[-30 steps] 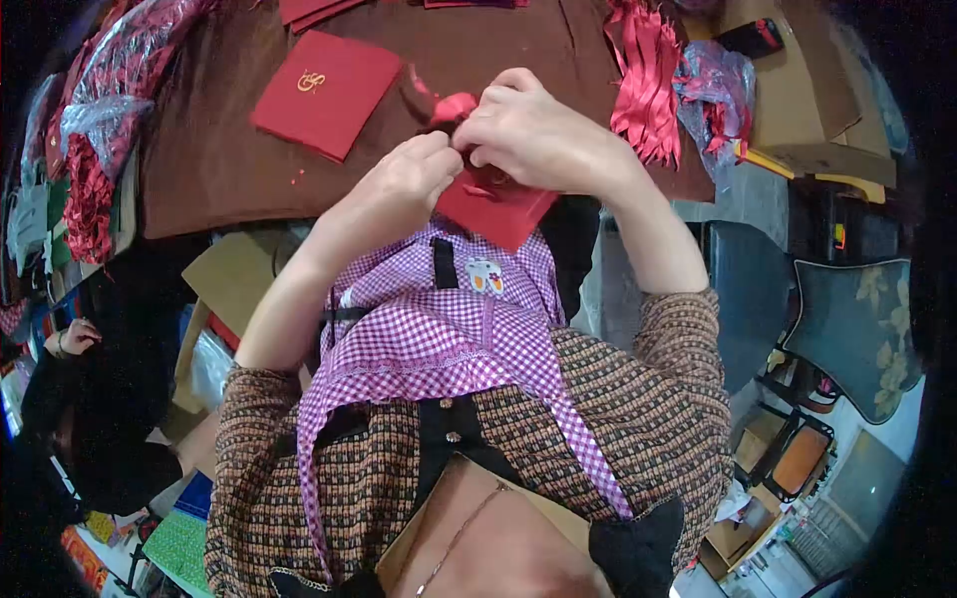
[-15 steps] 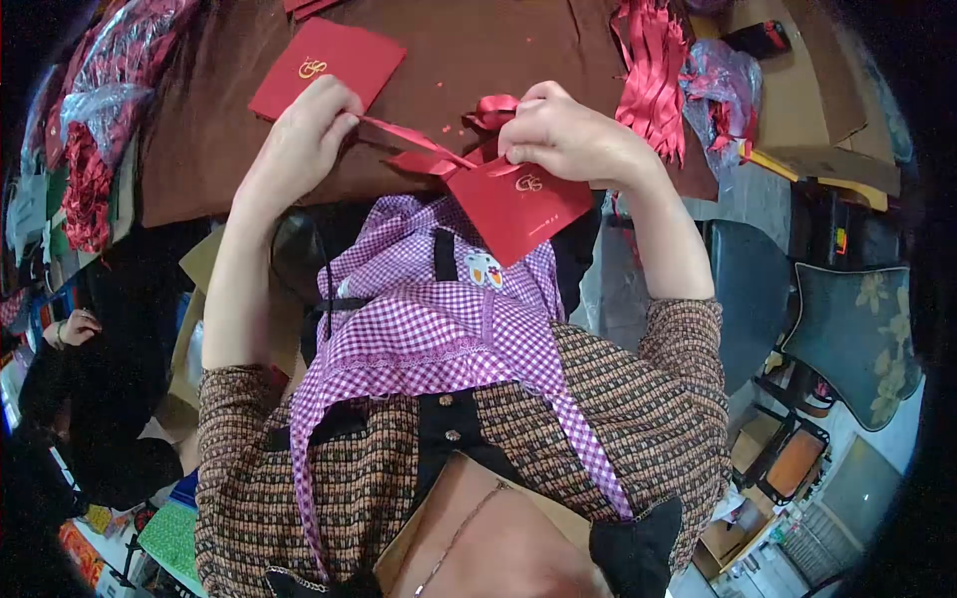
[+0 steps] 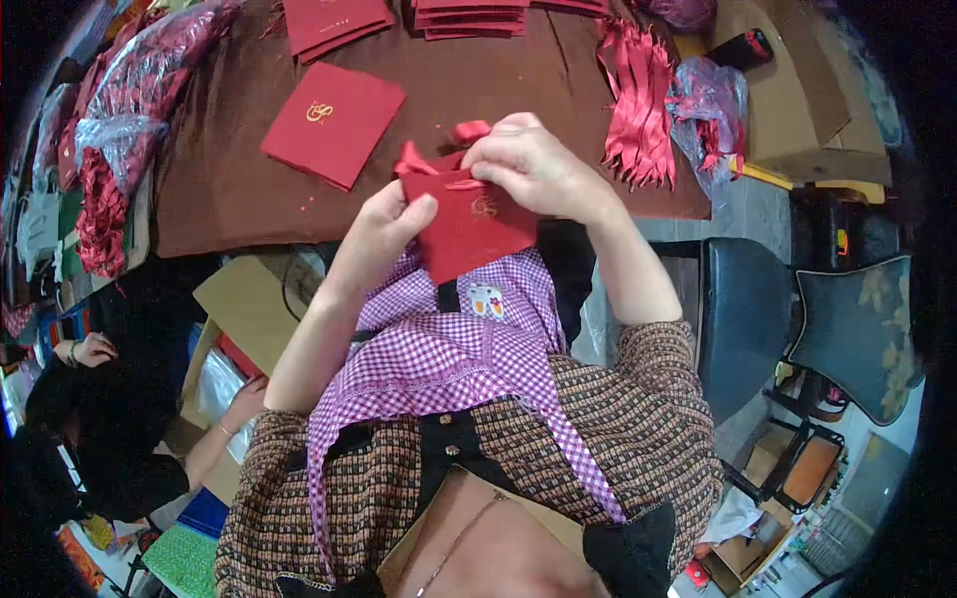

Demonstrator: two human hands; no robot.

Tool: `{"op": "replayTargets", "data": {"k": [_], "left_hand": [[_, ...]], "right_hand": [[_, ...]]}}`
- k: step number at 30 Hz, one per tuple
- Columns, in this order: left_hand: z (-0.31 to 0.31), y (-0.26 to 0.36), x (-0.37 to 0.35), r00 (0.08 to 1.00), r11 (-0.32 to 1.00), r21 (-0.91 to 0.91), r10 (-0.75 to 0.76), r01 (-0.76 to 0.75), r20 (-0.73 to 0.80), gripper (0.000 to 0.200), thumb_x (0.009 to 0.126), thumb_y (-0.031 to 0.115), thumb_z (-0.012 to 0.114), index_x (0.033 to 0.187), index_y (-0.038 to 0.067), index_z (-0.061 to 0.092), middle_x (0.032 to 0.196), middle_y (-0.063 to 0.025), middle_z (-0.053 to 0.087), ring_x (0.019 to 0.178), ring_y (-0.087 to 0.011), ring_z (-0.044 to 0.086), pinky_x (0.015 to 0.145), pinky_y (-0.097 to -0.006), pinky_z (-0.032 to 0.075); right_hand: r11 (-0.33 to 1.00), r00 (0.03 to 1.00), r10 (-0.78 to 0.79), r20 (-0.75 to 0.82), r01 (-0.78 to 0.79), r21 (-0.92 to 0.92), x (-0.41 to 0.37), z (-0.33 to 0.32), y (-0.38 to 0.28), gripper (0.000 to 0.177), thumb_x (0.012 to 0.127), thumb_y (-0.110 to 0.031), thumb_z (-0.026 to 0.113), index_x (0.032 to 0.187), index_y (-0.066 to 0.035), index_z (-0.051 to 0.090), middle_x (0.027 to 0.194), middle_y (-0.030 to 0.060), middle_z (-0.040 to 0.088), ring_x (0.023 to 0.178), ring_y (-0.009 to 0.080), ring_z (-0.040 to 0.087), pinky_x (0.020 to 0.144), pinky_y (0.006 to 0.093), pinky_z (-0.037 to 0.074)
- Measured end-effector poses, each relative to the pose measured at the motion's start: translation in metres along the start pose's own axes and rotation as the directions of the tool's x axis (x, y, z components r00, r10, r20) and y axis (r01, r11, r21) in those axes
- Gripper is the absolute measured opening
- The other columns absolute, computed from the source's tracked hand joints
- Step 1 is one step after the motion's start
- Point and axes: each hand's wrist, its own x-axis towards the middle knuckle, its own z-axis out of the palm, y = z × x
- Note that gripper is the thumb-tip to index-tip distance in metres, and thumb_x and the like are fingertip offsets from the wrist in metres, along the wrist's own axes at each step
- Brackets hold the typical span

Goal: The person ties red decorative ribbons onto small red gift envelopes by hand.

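Holding the red pouch (image 3: 469, 244) near the centre of the frame, by its left edge in the left hand (image 3: 387, 224), with thumb over the front. Bending the right hand (image 3: 533, 164) over the top edge, with fingers narrow beside the red ribbon (image 3: 414, 159); cannot tell whether pinching ribbon, pouch or both.

No longer stretching the ribbon toward the upper left, as 0.5 s ago. Now working with 2 hands close together, and with one loose bit of ribbon rising above the pouch's left corner. Probably done with that pull, and busy adjusting ribbon at the top edge. Also newly showing, at lower left: another person's hand (image 3: 244, 404) beside the cardboard box (image 3: 237, 299).

Hidden: the pouch's back and the ribbon's path under the right fingers. Cut off by the upper border: stacked pouches (image 3: 471, 18) on the worktop (image 3: 568, 115). Hard to count: layers in the pile (image 3: 334, 125) at upper left.
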Motion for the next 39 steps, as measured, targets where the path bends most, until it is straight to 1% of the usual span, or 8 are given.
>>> {"op": "replayTargets", "data": {"k": [7,19,25,27,32,36,37,39], "left_hand": [[-0.009,-0.006,0.011,0.998,0.940,-0.336,0.042,-0.052,-0.038,0.034,0.099,0.017,0.044,0.121,-0.007,0.051,0.118,-0.0147,0.061,0.105,-0.0197,0.060,0.094,-0.0325,0.047],[-0.021,-0.002,0.022,0.990,0.854,-0.512,0.018,-0.090,-0.143,0.036,0.097,0.019,0.049,0.119,-0.009,0.050,0.118,-0.0175,0.060,0.105,-0.0246,0.061,0.093,-0.0377,0.048],[-0.016,0.041,0.013,0.981,0.836,-0.525,0.082,-0.163,-0.173,0.045,0.101,0.036,0.042,0.120,-0.004,0.052,0.109,-0.0140,0.063,0.098,-0.0242,0.063,0.087,-0.0380,0.051],[-0.041,0.052,0.000,0.996,0.882,-0.463,0.066,-0.084,-0.056,0.051,0.099,0.046,0.040,0.112,-0.002,0.054,0.087,-0.0126,0.065,0.069,-0.0223,0.065,0.056,-0.0333,0.053],[-0.083,0.043,-0.024,0.844,0.974,0.173,0.215,-0.147,-0.491,0.039,0.098,0.031,0.050,0.073,0.003,0.060,0.066,-0.0053,0.062,0.056,-0.0117,0.057,0.050,-0.0221,0.044],[-0.088,0.028,-0.039,0.883,0.911,0.398,0.268,-0.103,-0.385,0.030,0.095,0.022,0.053,0.075,0.000,0.060,0.063,-0.0006,0.058,0.059,-0.0093,0.054,0.055,-0.0208,0.042],[-0.088,0.015,-0.042,0.909,0.933,0.356,0.189,-0.049,-0.372,0.012,0.091,0.009,0.057,0.087,-0.002,0.062,0.076,-0.0032,0.060,0.067,-0.0095,0.055,0.060,-0.0222,0.045],[-0.077,0.005,-0.044,0.895,0.846,0.497,0.358,-0.191,-0.265,0.018,0.084,-0.003,0.060,0.101,-0.001,0.061,0.093,-0.0065,0.058,0.074,-0.0106,0.057,0.065,-0.0242,0.048]], "right_hand": [[0.703,0.778,0.548,-0.307,-0.229,0.673,-0.018,-0.006,0.024,0.021,0.090,-0.004,0.058,0.109,0.002,0.063,0.104,0.0071,0.067,0.099,0.0135,0.061,0.088,0.0255,0.048],[0.983,0.997,-0.012,0.072,0.025,-0.182,-0.058,-0.019,-0.059,0.060,0.067,-0.031,0.076,0.120,-0.007,0.060,0.127,0.0100,0.058,0.126,0.0285,0.046,0.106,0.0491,0.029],[0.913,0.978,-0.169,-0.123,0.108,-0.393,-0.032,-0.017,-0.053,0.046,0.070,0.007,0.055,0.113,-0.006,0.064,0.115,0.0098,0.065,0.111,0.0266,0.059,0.098,0.0436,0.040],[0.949,0.977,-0.163,-0.137,0.117,-0.294,-0.007,-0.030,-0.047,0.045,0.069,0.008,0.052,0.111,-0.004,0.065,0.114,0.0124,0.065,0.109,0.0279,0.060,0.095,0.0413,0.043],[0.992,0.939,-0.115,-0.323,0.124,0.006,0.097,-0.051,-0.018,0.037,0.081,0.010,0.052,0.115,-0.001,0.064,0.113,0.0126,0.066,0.110,0.0218,0.061,0.096,0.0317,0.046],[0.992,0.928,-0.063,-0.368,0.097,0.076,0.186,-0.081,-0.047,0.039,0.079,0.007,0.052,0.117,-0.001,0.060,0.109,0.0200,0.065,0.104,0.0263,0.063,0.088,0.0304,0.048],[0.880,0.627,-0.474,-0.618,0.345,-0.325,0.211,-0.061,-0.023,0.037,0.080,0.008,0.048,0.115,0.001,0.060,0.104,0.0195,0.065,0.099,0.0272,0.065,0.085,0.0333,0.049],[0.932,0.713,-0.326,-0.620,0.353,-0.085,0.244,-0.040,-0.009,0.037,0.078,0.008,0.050,0.112,0.001,0.061,0.104,0.0196,0.065,0.099,0.0310,0.064,0.084,0.0356,0.050]]}}
